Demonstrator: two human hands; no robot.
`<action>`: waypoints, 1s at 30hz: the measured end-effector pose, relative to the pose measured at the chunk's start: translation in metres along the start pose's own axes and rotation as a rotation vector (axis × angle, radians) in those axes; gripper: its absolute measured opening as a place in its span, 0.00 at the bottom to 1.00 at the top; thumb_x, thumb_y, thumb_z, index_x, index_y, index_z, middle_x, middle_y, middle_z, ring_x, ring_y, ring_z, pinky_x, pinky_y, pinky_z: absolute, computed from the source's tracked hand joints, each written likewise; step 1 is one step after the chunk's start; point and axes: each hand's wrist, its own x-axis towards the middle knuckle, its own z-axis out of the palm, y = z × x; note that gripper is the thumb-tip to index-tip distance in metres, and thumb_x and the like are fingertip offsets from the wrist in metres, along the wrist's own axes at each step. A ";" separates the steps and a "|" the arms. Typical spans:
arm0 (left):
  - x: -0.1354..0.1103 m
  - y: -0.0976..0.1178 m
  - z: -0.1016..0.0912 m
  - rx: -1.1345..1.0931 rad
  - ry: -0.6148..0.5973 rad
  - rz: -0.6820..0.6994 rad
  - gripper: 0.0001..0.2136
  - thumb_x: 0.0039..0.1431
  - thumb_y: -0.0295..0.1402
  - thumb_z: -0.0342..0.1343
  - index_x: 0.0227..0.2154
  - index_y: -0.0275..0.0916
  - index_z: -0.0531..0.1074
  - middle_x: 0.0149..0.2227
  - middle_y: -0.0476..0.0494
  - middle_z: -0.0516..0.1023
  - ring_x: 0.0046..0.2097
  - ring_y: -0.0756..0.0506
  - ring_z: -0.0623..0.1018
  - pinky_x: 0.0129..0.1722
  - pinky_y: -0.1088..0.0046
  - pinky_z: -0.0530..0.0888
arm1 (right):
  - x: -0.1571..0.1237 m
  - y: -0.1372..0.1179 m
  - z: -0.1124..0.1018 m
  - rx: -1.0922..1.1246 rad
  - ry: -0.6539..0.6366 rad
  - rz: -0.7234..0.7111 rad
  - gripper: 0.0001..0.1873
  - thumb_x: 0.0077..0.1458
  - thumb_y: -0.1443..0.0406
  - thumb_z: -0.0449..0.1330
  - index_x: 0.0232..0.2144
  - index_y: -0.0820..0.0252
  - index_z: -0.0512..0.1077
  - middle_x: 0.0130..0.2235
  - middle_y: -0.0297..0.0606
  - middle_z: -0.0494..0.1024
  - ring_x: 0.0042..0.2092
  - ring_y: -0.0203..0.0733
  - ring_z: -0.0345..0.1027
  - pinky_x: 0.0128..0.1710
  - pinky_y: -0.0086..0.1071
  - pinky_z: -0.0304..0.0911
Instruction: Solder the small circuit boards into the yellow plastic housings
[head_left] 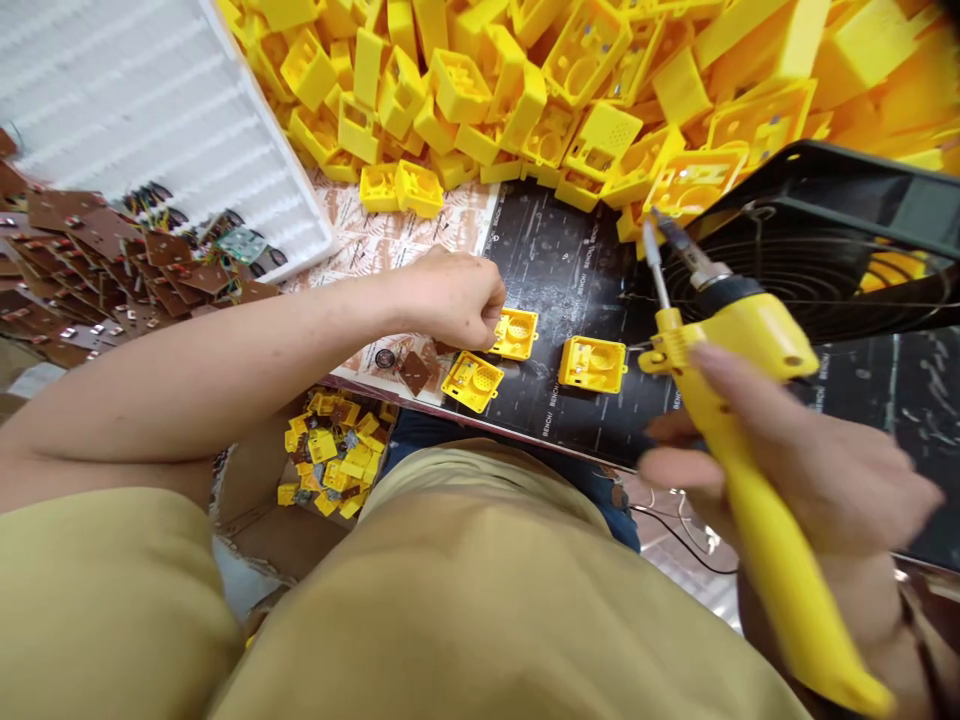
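Observation:
My right hand [810, 450] is wrapped round the long yellow handle of a soldering gun [772, 540], its thumb on the upper part. The gun's metal tip points up and away, above the bench. Curled fingers close my left hand [457, 300] over the left edge of a small open yellow plastic casing [517, 333]; the fingertips are hidden. Just nearer to me lies a second yellow casing [472, 381], tilted against the first or very close to it. A third casing [592, 363] sits apart to the right, its open side up.
Yellow casings [457, 90] are heaped across the back. A black fan [795, 240] stands at the right. Brown circuit boards [97, 250] pile up at the left beside a white foam tray [150, 100]. Below the bench edge, a box holds small yellow parts [337, 455].

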 end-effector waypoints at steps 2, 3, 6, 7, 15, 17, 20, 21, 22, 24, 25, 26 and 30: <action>0.001 0.000 0.002 0.020 0.004 0.001 0.03 0.42 0.27 0.59 0.18 0.41 0.73 0.18 0.50 0.69 0.31 0.42 0.76 0.40 0.64 0.70 | 0.009 -0.003 0.011 -0.034 0.045 -0.139 0.24 0.60 0.62 0.65 0.57 0.50 0.68 0.24 0.28 0.73 0.23 0.34 0.68 0.26 0.28 0.64; 0.002 0.000 0.003 0.027 0.018 0.014 0.03 0.42 0.27 0.59 0.18 0.41 0.73 0.18 0.50 0.69 0.29 0.43 0.75 0.38 0.65 0.70 | 0.013 -0.001 0.018 -0.062 0.074 -0.205 0.19 0.60 0.64 0.65 0.53 0.50 0.71 0.24 0.27 0.73 0.23 0.34 0.68 0.26 0.28 0.63; -0.002 -0.005 0.006 0.027 0.081 0.081 0.02 0.42 0.29 0.59 0.18 0.41 0.73 0.18 0.51 0.68 0.28 0.45 0.74 0.37 0.66 0.70 | 0.023 0.010 0.037 -0.112 0.116 -0.316 0.13 0.60 0.62 0.65 0.46 0.52 0.71 0.30 0.33 0.78 0.32 0.39 0.75 0.31 0.30 0.68; -0.006 -0.007 0.006 0.030 0.102 0.106 0.02 0.43 0.30 0.60 0.20 0.41 0.73 0.19 0.51 0.70 0.30 0.45 0.75 0.39 0.65 0.71 | 0.025 0.014 0.042 -0.110 0.108 -0.324 0.15 0.59 0.59 0.65 0.47 0.53 0.70 0.34 0.37 0.80 0.37 0.43 0.76 0.36 0.33 0.70; -0.025 -0.009 0.032 0.171 0.373 0.470 0.26 0.62 0.48 0.56 0.56 0.35 0.72 0.63 0.28 0.69 0.64 0.30 0.67 0.62 0.51 0.66 | 0.020 0.022 0.063 -0.115 0.090 -0.326 0.20 0.57 0.62 0.67 0.49 0.57 0.67 0.40 0.42 0.81 0.41 0.45 0.76 0.41 0.33 0.71; -0.027 -0.012 0.046 0.174 0.331 0.571 0.25 0.65 0.47 0.53 0.59 0.36 0.70 0.67 0.30 0.63 0.68 0.30 0.62 0.63 0.49 0.65 | 0.018 0.024 0.065 -0.127 0.110 -0.308 0.20 0.58 0.60 0.66 0.50 0.58 0.67 0.39 0.41 0.81 0.40 0.45 0.76 0.39 0.33 0.71; -0.053 -0.025 0.043 0.218 0.178 0.553 0.18 0.66 0.39 0.51 0.54 0.37 0.75 0.63 0.31 0.69 0.62 0.32 0.71 0.59 0.53 0.69 | 0.016 0.025 0.068 -0.138 0.133 -0.304 0.18 0.59 0.60 0.66 0.49 0.58 0.68 0.37 0.39 0.80 0.38 0.44 0.76 0.38 0.33 0.70; -0.068 -0.031 0.034 0.223 0.094 0.528 0.16 0.65 0.37 0.52 0.49 0.38 0.77 0.59 0.32 0.74 0.56 0.34 0.75 0.56 0.57 0.71 | 0.016 0.025 0.068 -0.139 0.138 -0.307 0.18 0.59 0.60 0.66 0.48 0.59 0.68 0.36 0.38 0.80 0.37 0.44 0.76 0.38 0.33 0.70; -0.083 -0.037 0.022 0.194 -0.010 0.512 0.14 0.66 0.38 0.53 0.46 0.39 0.79 0.54 0.35 0.77 0.51 0.38 0.78 0.51 0.62 0.73 | 0.016 0.025 0.069 -0.138 0.144 -0.310 0.18 0.58 0.60 0.66 0.48 0.59 0.68 0.36 0.38 0.80 0.37 0.44 0.76 0.38 0.33 0.70; -0.105 -0.050 -0.002 0.068 -0.282 0.491 0.13 0.66 0.39 0.54 0.48 0.45 0.79 0.47 0.45 0.82 0.44 0.46 0.81 0.44 0.73 0.74 | 0.017 0.025 0.069 -0.134 0.144 -0.321 0.18 0.58 0.60 0.66 0.48 0.59 0.68 0.35 0.38 0.79 0.37 0.44 0.76 0.38 0.33 0.69; -0.107 -0.058 -0.010 0.031 -0.325 0.458 0.13 0.67 0.39 0.53 0.49 0.46 0.78 0.46 0.48 0.83 0.42 0.47 0.81 0.43 0.75 0.73 | 0.017 0.025 0.070 -0.133 0.141 -0.327 0.18 0.58 0.60 0.67 0.48 0.59 0.68 0.34 0.38 0.79 0.37 0.43 0.76 0.38 0.33 0.69; -0.103 -0.066 -0.016 0.026 -0.263 0.390 0.14 0.67 0.40 0.52 0.49 0.45 0.78 0.46 0.47 0.83 0.43 0.47 0.80 0.43 0.74 0.73 | 0.018 0.024 0.070 -0.134 0.138 -0.333 0.18 0.58 0.61 0.67 0.47 0.60 0.68 0.33 0.38 0.78 0.36 0.43 0.76 0.38 0.33 0.69; -0.026 -0.108 -0.010 0.048 0.433 0.014 0.24 0.69 0.47 0.46 0.60 0.37 0.67 0.55 0.40 0.76 0.59 0.40 0.70 0.57 0.60 0.66 | 0.020 0.023 0.070 -0.151 0.133 -0.338 0.18 0.57 0.61 0.67 0.46 0.60 0.68 0.34 0.38 0.79 0.36 0.42 0.76 0.37 0.32 0.69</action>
